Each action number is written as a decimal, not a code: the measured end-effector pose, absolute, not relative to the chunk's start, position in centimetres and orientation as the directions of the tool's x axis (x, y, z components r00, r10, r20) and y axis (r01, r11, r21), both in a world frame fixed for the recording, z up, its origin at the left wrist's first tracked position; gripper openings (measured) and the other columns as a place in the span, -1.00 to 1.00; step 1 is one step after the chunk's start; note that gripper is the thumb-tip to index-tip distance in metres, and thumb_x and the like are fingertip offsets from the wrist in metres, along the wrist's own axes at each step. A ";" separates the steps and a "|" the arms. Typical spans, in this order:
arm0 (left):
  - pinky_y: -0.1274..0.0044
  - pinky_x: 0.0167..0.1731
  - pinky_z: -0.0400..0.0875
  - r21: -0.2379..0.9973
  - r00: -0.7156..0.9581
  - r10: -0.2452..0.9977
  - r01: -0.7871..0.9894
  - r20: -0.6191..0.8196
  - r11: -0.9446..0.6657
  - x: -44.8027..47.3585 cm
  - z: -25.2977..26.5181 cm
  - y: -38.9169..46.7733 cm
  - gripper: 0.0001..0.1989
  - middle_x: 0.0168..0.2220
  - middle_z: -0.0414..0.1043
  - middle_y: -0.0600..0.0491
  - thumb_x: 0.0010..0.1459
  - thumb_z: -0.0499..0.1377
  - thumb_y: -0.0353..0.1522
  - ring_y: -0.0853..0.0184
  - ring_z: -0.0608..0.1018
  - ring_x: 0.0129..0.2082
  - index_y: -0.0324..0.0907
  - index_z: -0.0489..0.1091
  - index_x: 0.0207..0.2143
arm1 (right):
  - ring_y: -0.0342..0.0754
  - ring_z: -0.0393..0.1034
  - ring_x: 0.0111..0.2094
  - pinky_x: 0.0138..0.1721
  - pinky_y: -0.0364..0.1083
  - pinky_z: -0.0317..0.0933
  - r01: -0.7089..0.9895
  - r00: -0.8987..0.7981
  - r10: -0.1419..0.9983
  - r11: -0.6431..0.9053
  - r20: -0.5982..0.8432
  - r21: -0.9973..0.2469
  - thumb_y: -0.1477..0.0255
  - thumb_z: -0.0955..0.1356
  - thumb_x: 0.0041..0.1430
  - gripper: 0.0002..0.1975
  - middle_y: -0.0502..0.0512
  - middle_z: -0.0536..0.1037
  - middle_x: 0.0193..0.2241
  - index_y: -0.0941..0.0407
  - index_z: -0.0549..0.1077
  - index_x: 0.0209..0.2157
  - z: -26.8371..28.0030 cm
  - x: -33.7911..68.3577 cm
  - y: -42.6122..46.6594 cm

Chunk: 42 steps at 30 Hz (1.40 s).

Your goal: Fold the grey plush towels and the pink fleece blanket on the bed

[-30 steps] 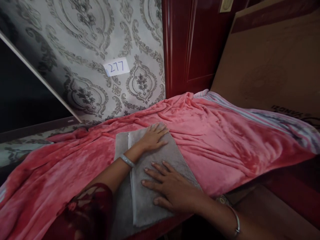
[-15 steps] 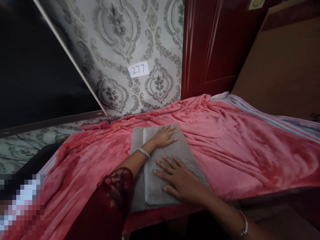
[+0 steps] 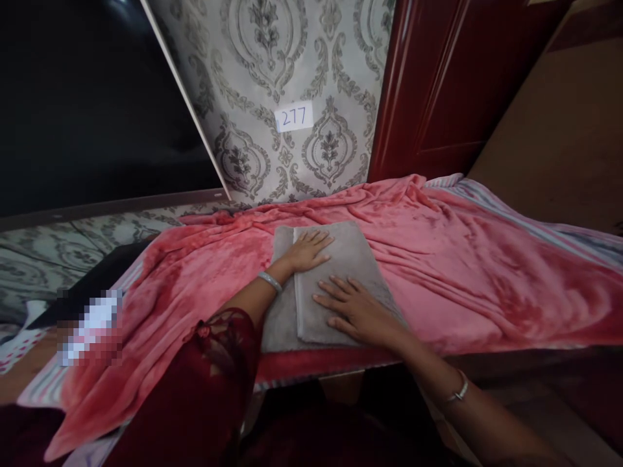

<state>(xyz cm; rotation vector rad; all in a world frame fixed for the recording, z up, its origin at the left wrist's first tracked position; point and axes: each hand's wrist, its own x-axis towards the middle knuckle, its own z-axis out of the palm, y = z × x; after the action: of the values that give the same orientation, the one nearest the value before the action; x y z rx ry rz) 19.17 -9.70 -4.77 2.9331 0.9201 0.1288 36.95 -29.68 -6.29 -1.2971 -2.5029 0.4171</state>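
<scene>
A grey plush cloth [image 3: 316, 318], folded over itself, lies on a pink blanket [image 3: 438, 272]. Its folded layer leaves a strip of the lower layer showing along the left. My left hand [image 3: 307, 251] rests flat on the upper part of the cloth, fingers spread. Closer to me, my right hand [image 3: 357, 311] lies flat on the right part of the cloth, its fingers apart and pointing up and left. Neither hand grips anything.
Behind the blanket stands a patterned wall with a paper label [image 3: 294, 117] reading 277. A large dark screen [image 3: 97, 110] is at the left, a red door [image 3: 438, 84] at the back right, and a brown board [image 3: 564, 130] at far right.
The camera view has shifted, showing more of the near edge. My left hand has slid slightly leftward on the cloth; both hands stay flat on it.
</scene>
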 end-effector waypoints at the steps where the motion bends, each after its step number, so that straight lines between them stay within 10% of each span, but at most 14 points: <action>1: 0.04 0.41 -0.22 0.085 0.818 0.573 0.568 0.052 -0.819 19.0 -4.7 -10.0 -0.34 0.51 -0.10 -0.07 0.40 -0.06 -0.05 0.03 -0.07 0.50 -0.02 -0.01 0.47 | 0.18 -0.19 0.48 0.42 0.37 -0.25 0.744 -0.547 0.828 0.550 0.127 -0.380 0.16 0.27 0.43 -0.46 0.01 0.08 0.45 -0.14 0.24 0.39 -6.4 37.0 -29.8; 11: 0.07 0.41 -0.07 0.134 0.900 0.435 0.428 0.025 -0.894 7.7 -4.3 -17.3 -0.46 0.47 0.05 -0.01 0.41 -0.08 -0.35 0.11 0.00 0.49 0.04 0.17 0.40 | 0.10 0.13 0.39 0.34 0.25 0.13 0.659 -0.461 0.806 0.591 0.372 -0.465 0.28 0.25 0.46 -0.58 0.06 0.36 0.32 -0.11 0.42 0.27 -8.4 42.7 -34.8; 17: 0.07 0.44 -0.19 0.041 0.941 0.336 0.335 0.022 -0.941 3.9 -3.9 -19.1 -0.20 0.51 -0.07 0.06 0.23 0.00 -0.58 0.15 -0.17 0.52 0.11 -0.01 0.46 | 0.04 0.14 0.38 0.33 0.22 0.16 0.808 -0.259 0.812 0.479 0.523 -0.344 0.53 0.18 0.39 -0.33 0.05 0.27 0.38 -0.18 0.07 0.45 -11.5 49.7 -36.5; 30: 0.10 0.41 -0.03 0.292 0.959 0.272 0.239 0.080 -0.926 6.9 -3.9 -18.9 -0.42 0.45 0.11 -0.03 0.25 0.20 -0.11 -0.02 0.11 0.46 0.13 0.32 0.32 | 0.11 0.04 0.42 0.34 0.25 0.11 0.820 -0.293 0.861 0.449 0.415 -0.354 0.47 0.20 0.33 -0.29 0.05 0.05 0.46 -0.19 0.04 0.46 -11.9 49.5 -35.5; 36: 0.09 0.36 0.12 0.465 0.903 0.372 0.240 0.216 -0.852 8.0 -3.9 -18.9 -0.35 0.33 0.32 -0.16 0.23 0.08 0.14 -0.07 0.17 0.43 -0.04 0.50 0.16 | 0.20 0.25 0.31 0.29 0.24 0.19 0.681 -0.209 0.860 0.470 0.466 -0.562 0.09 0.26 0.38 -0.55 0.19 0.35 0.32 -0.06 0.56 0.14 -10.5 47.6 -33.8; 42: 0.01 0.27 0.27 0.807 0.660 0.674 0.173 0.330 -0.564 10.0 2.6 -19.9 -0.48 0.01 0.61 -0.15 0.06 0.31 0.09 -0.14 0.50 0.17 -0.13 0.62 -0.16 | 0.17 0.51 0.01 0.15 0.19 0.34 0.410 0.128 0.796 0.500 0.591 -0.763 -0.14 0.32 0.25 -0.46 0.17 0.65 -0.11 0.01 0.62 -0.13 -2.4 45.6 -31.0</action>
<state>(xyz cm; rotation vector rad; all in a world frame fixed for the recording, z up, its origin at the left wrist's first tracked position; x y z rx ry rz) 10.03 -19.85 2.65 2.0941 0.6538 0.8184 45.63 -31.00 -2.36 -1.1005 -1.4914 0.3854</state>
